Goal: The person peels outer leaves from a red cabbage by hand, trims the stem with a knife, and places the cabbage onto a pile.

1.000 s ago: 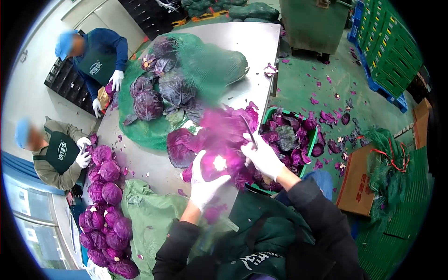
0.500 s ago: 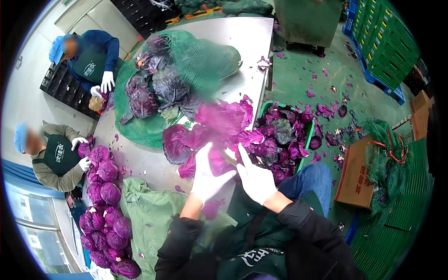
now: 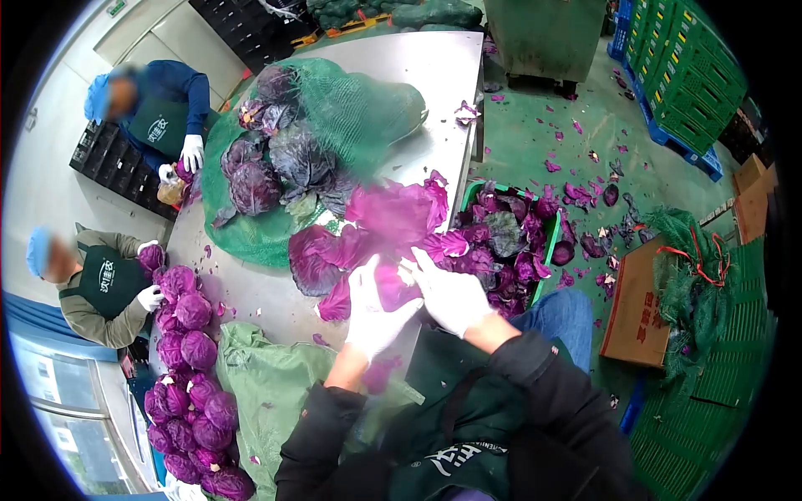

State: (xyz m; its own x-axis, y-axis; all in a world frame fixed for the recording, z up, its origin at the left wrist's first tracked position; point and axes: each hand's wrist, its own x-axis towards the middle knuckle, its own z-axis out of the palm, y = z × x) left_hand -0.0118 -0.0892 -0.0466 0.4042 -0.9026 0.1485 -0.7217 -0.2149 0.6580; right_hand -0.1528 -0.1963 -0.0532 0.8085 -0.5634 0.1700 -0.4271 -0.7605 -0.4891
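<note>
My left hand [image 3: 373, 309], in a white glove, is wrapped round the left side of a red cabbage [image 3: 395, 288] over the table's front edge. My right hand [image 3: 451, 292], also gloved in white, has its bent fingers at the cabbage's upper right side, gripping it there. Blur hides the finer detail between the hands. Just beyond them lie loose purple outer leaves [image 3: 317, 257]. Below on the right, a green crate [image 3: 555, 238] is filled with cabbage leaves [image 3: 505, 234].
Unpeeled cabbages [image 3: 302, 156] lie in a green net bag [image 3: 368, 117] on the metal table [image 3: 439, 63]. Peeled cabbages [image 3: 198, 349] are piled at left beside a green sack [image 3: 271, 367]. Two co-workers [image 3: 167, 117] stand across. A cardboard box [image 3: 635, 309] and scattered leaves are on the floor.
My right hand has moved up and left, and its fingers have bent in at the cabbage. My left hand keeps its hold. One co-worker's hand now lifts a cabbage slightly.
</note>
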